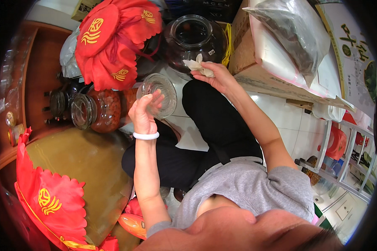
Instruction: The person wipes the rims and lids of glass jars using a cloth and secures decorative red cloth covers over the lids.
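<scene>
A round, ribbed clear glass jar lid (167,105) is in my left hand (142,116), whose fingers show through the glass. A pale bracelet circles that wrist. My right hand (221,77) pinches a crumpled white tissue or cloth (194,65) against the near side of a big dark glass jar (176,59). This jar stands upright with its round mouth uncovered, and its contents look dark. To the left of the lid, a smaller glass jar (105,109) with reddish-orange contents has its glass lid on.
Red cloth covers with gold emblems (106,34) sit at upper left; another red cloth (53,197) hangs at lower left. Beside it is a brown glossy surface (78,157). A cardboard box (243,59) bearing a plastic bag (298,34) flanks the jar. A metal rack (345,153) stands right.
</scene>
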`<state>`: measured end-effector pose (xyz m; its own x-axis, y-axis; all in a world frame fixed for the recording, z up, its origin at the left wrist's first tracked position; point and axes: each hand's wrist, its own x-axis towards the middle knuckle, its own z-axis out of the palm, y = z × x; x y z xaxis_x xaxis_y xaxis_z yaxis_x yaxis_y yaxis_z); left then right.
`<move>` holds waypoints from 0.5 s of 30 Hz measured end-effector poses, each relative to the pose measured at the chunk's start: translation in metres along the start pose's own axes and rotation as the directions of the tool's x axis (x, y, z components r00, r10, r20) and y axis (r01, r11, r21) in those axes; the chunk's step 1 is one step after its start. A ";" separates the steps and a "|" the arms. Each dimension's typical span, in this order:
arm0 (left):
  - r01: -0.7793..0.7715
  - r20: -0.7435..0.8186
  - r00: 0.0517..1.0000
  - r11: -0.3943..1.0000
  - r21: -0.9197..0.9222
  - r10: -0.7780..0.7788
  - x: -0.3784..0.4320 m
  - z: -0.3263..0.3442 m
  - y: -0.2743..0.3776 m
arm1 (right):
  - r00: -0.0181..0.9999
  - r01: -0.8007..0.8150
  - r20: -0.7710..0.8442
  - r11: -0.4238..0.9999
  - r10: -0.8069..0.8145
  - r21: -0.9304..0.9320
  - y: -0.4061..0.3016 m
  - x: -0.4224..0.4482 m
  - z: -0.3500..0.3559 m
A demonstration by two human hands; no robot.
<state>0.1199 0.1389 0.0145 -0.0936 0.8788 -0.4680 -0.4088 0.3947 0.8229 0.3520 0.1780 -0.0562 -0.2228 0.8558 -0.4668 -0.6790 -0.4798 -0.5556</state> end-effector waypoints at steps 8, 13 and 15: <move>0.009 0.012 1.000 1.000 -0.002 -0.009 0.001 0.000 0.000 | 0.994 0.065 -0.096 0.983 -0.049 0.171 0.012 -0.003 -0.001; 0.008 0.033 0.999 1.000 -0.030 -0.007 0.000 0.006 0.003 | 0.984 0.173 0.074 0.960 -0.160 -0.222 0.005 0.000 0.011; 0.019 0.051 0.999 0.999 -0.048 -0.016 -0.001 0.009 0.005 | 0.947 0.318 0.106 0.829 -0.304 -0.459 0.002 0.004 0.022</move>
<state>0.1265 0.1419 0.0217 -0.0406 0.8847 -0.4645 -0.4539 0.3978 0.7973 0.3339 0.1849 -0.0442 -0.0787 0.9767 -0.1998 -0.3126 -0.2144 -0.9254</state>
